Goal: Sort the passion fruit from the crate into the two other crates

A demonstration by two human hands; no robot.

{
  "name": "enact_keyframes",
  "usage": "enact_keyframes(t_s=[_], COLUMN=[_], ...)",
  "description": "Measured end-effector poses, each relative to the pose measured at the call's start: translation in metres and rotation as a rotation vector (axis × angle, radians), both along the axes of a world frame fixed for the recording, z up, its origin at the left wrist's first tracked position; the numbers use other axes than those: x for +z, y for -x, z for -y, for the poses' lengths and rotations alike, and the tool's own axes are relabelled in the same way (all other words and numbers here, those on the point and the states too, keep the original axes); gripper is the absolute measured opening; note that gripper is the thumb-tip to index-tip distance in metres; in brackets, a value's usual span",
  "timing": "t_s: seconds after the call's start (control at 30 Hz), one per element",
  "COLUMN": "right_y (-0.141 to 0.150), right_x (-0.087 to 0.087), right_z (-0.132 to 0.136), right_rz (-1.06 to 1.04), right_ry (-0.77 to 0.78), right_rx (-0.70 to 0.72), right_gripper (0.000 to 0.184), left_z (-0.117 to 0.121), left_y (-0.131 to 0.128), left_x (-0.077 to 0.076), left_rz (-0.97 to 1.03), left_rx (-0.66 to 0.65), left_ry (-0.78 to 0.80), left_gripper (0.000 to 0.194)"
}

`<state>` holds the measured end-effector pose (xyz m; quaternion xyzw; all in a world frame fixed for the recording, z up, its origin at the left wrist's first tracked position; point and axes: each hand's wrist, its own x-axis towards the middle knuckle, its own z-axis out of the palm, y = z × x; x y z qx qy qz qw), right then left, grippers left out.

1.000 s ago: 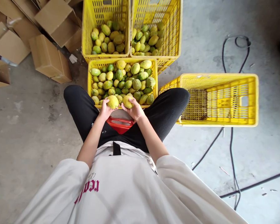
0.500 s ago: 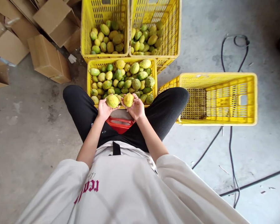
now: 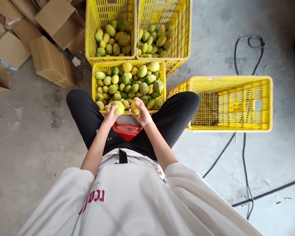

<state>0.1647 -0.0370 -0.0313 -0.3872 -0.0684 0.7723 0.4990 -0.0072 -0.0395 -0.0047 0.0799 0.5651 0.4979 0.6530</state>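
My left hand (image 3: 111,113) is closed around a yellow-green lemon (image 3: 119,108), its thumb laid over the fruit's near side. In my right hand (image 3: 143,113) sits a smaller, yellower lemon (image 3: 135,107), fingers wrapped over its right side. Both hands are close together above the near rim of a yellow crate (image 3: 163,78), between my knees. That crate is full of green and yellow lemons (image 3: 125,78), several of them partly hidden behind my hands.
Two taller yellow crates (image 3: 137,29) holding lemons stand beyond the near one. Right of my knee is a yellow crate (image 3: 245,128) with no fruit visible. Cardboard boxes (image 3: 51,60) pile at upper left; a black cable (image 3: 244,164) crosses the floor. A red plastic piece (image 3: 126,131) shows below me.
Both hands have turned the lemons in their grip. My left fingers and thumb now cover more of its lemon, and my right fingers curl further over the other.
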Motion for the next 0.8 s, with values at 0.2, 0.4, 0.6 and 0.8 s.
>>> enact_keyframes(t_s=[0.2, 0.4, 0.6, 0.8], right_y=[-0.006, -0.006, -0.002, -0.003], right_x=[-0.002, 0.001, -0.002, -0.008], right_z=[-0.002, -0.002, 0.000, 0.001], right_rz=[-0.078, -0.045, 0.034, 0.008], right_ry=[-0.034, -0.080, -0.030, -0.023], right_rx=[-0.043, -0.054, 0.039, -0.046], right_gripper=[0.036, 0.039, 0.048, 0.039], left_z=[0.000, 0.001, 0.001, 0.000], left_y=[0.003, 0.006, 0.004, 0.005], left_x=[0.002, 0.008, -0.004, -0.012], left_rz=[0.060, 0.187, 0.072, -0.065], left_rx=[-0.050, -0.005, -0.030, 0.082], left_ry=[-0.004, -0.115, -0.098, 0.021], left_gripper=[0.019, 0.031, 0.012, 0.030])
